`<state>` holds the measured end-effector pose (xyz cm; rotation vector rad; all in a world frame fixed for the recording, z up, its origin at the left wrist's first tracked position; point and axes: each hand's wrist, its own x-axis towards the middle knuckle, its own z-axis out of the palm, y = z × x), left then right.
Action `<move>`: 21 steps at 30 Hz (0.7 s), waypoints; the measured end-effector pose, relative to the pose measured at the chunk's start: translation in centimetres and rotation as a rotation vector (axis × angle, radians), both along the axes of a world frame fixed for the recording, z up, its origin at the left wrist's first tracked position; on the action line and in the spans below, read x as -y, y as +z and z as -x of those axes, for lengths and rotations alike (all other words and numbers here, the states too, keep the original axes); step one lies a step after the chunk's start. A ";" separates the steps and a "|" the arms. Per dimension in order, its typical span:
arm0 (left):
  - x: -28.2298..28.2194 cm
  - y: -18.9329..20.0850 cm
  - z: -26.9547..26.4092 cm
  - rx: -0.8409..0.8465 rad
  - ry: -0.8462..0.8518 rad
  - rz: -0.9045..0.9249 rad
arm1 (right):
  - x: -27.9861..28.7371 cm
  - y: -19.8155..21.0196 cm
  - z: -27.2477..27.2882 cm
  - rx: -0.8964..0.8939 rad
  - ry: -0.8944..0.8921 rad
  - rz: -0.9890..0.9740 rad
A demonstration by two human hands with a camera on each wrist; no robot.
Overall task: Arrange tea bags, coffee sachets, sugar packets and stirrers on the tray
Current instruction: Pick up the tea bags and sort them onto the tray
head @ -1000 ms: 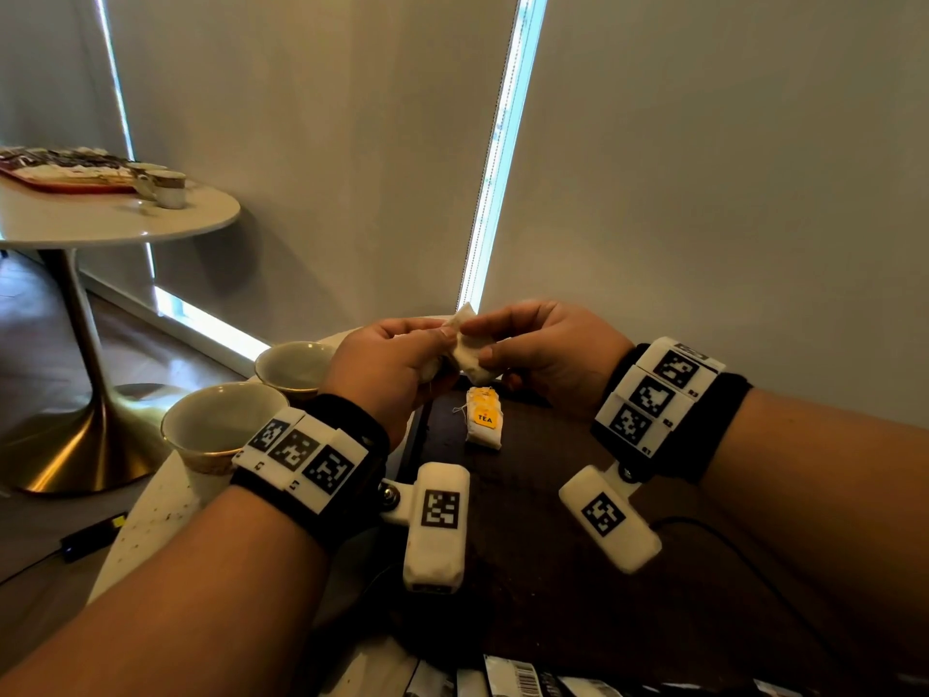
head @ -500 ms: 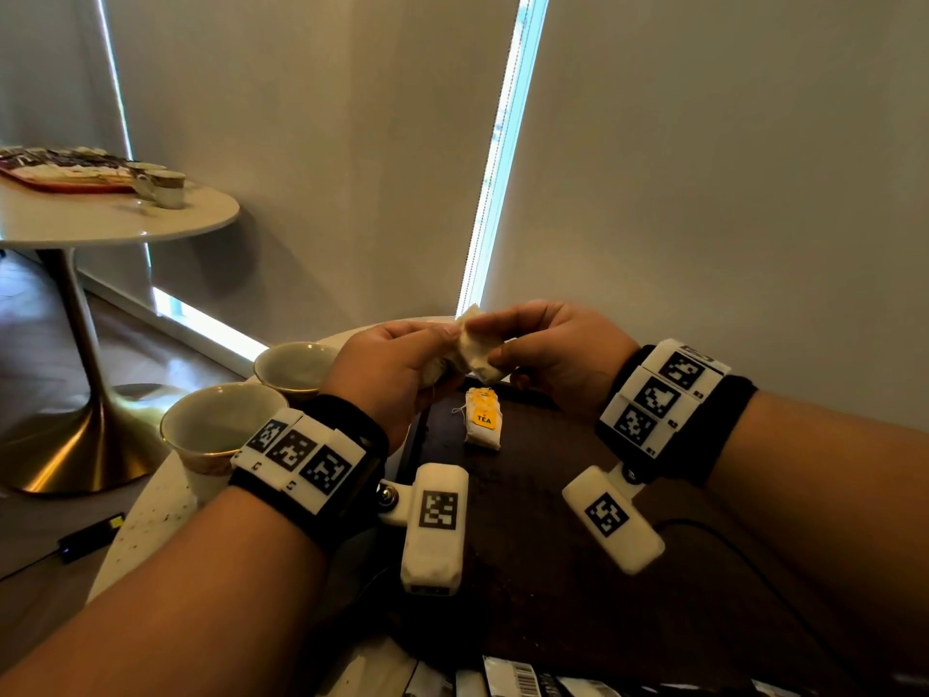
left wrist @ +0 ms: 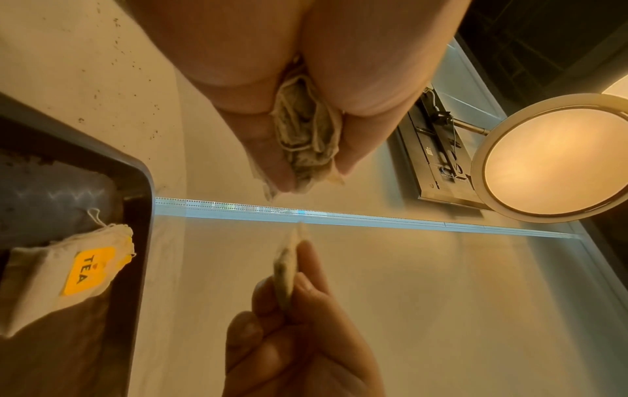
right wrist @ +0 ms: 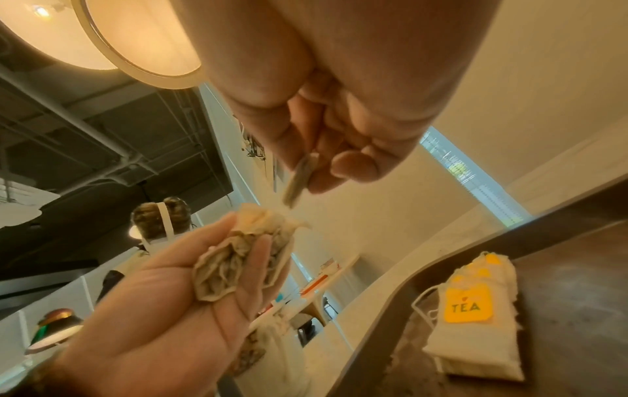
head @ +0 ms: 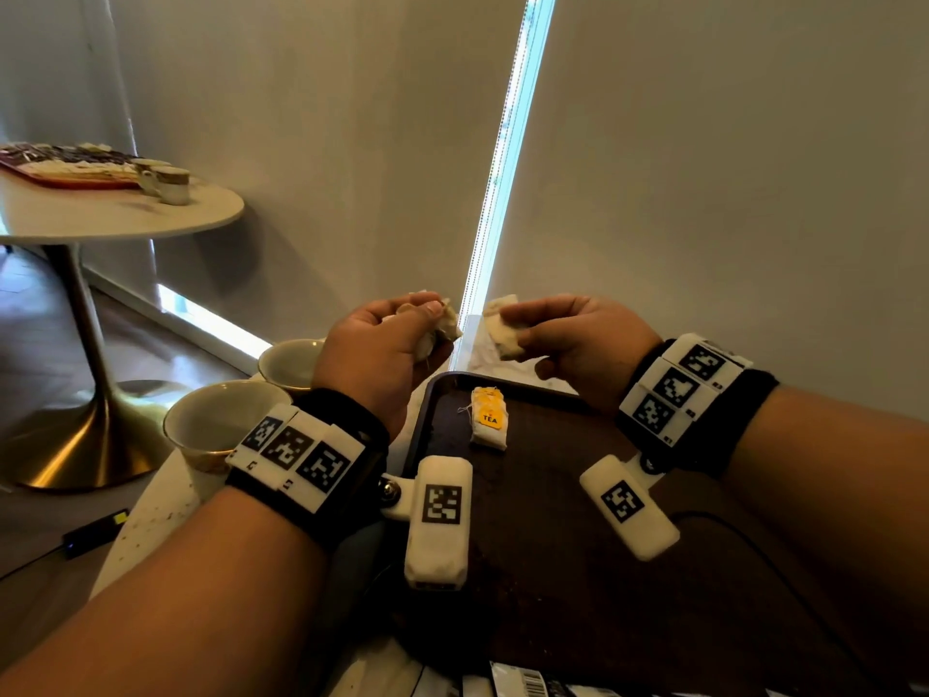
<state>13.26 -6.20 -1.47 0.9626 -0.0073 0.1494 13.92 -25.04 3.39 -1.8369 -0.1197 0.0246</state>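
Lay the one tea bag down next to the tea bag on the tray

Head view: the right hand [head: 578, 339] pinches one flat white paper tea bag [head: 505, 328] above the dark brown tray [head: 553, 495]; set it flat beside the white tea bag with the yellow tag [head: 488, 419]. Left wrist view: the left hand [left wrist: 306, 80] squeezes a crumpled bunch of tea bags [left wrist: 306, 139]; hold softly. Right wrist view: keep the bags apart.
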 end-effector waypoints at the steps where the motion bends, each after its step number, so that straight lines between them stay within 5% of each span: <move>1: 0.0 0.0 -0.1 0.012 0.007 0.004 | 0.0 -0.2 -0.3 0.017 -0.070 0.067; 3: 0.1 -0.1 -0.1 0.025 0.031 0.001 | -0.1 -0.5 -1.2 -0.021 -0.151 0.175; 12: -0.1 -0.3 -0.2 0.047 0.043 0.007 | -3.9 -2.7 -3.5 -0.252 0.027 0.408; 17: -0.1 -0.2 0.0 0.050 0.044 0.006 | -4.9 -3.1 -4.2 -0.139 0.014 0.766; 21: 0.0 -0.1 0.3 0.056 0.035 -0.004 | -5.1 -3.2 -4.0 -0.133 0.119 0.853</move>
